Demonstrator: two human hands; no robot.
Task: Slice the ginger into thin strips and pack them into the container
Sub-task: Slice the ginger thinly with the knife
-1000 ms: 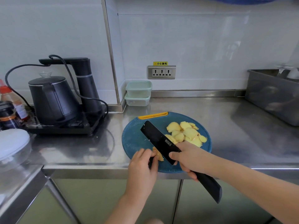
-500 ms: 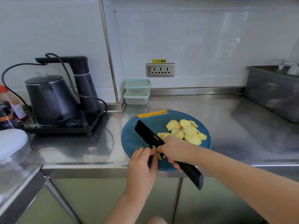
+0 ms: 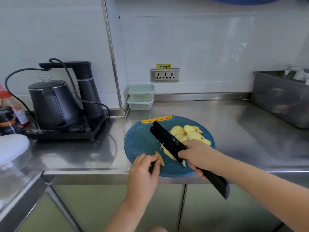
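A round blue cutting board (image 3: 142, 141) lies at the counter's front edge. Several yellow ginger slices (image 3: 189, 133) are heaped on its far right part. My right hand (image 3: 197, 154) grips a black knife (image 3: 167, 138), the blade slanting up to the left over the board. A fresh slice of ginger (image 3: 168, 153) lies against the blade's left side. My left hand (image 3: 143, 171) pinches a small ginger end piece (image 3: 160, 159) at the board's front. Two stacked pale green containers (image 3: 141, 97) stand against the back wall.
A black electric kettle (image 3: 51, 104) with its stand and cable sits left of the board. Sauce bottles (image 3: 10, 114) and a white-lidded bowl (image 3: 13, 148) are at the far left. A grey metal tub (image 3: 282, 97) stands at the right. A wall socket (image 3: 165, 75) is behind.
The knife came through the ginger and swung right, so a new slice now lies by the blade. My left hand keeps hold of the small remaining piece, slightly apart from the blade.
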